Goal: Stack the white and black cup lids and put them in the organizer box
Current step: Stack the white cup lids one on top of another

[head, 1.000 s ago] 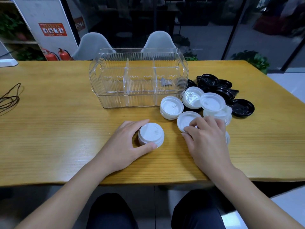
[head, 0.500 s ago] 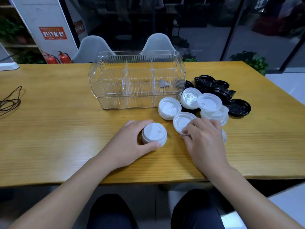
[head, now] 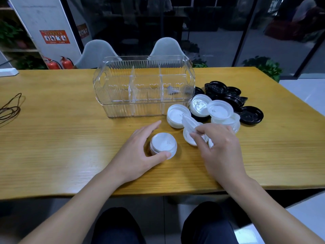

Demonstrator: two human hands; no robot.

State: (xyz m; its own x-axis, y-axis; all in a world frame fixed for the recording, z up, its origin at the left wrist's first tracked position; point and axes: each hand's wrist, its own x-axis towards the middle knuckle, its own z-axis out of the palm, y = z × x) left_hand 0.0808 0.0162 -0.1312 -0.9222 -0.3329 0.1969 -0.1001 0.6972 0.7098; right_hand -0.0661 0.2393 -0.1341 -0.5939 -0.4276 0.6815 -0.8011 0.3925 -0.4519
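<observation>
White lid (head: 189, 122) pinched, tilted, right hand (head: 220, 147); left hand (head: 140, 152) cups stack (head: 163, 145).

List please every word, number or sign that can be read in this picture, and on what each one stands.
No text can be read for sure.
Red poster on the white pillar: white pictograms, with a line of text too small to read.
Brown sign beside it: lettering blurred, not readable.
White lid near the organizer box: embossed marks, not legible.
</observation>
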